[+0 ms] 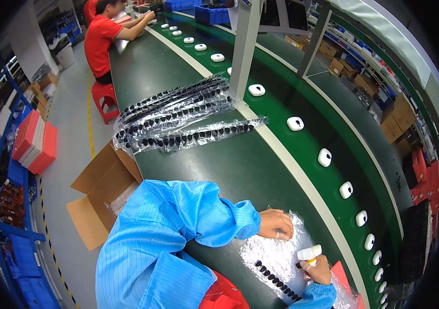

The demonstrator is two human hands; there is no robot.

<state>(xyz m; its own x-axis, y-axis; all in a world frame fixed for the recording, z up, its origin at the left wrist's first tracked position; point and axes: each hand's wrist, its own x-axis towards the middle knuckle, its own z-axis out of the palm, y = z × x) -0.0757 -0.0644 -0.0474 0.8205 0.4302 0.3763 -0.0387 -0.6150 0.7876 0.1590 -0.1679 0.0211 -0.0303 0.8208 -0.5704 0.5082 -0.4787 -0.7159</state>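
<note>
My left hand (pixel 276 225) rests at the top edge of a crinkled clear plastic bag (pixel 260 250), its fingers curled down onto the plastic. A row of small black rounded pieces (pixel 278 283) lies along the bag's lower edge, on the near side. My right hand (pixel 321 270) is closed around a small white block-shaped piece with a yellow part (pixel 309 252) beneath it. A small black bit shows beside the right fingertips; whether the hand holds it too, I cannot make out.
White rounded devices (pixel 295 123) with dark ovals line the green conveyor (pixel 327 206) beyond a pale rail. More bags of black pieces (pixel 178 116) lie farther along the table. An open cardboard box (pixel 88 216) stands left. A person in red (pixel 101 44) sits at the far end.
</note>
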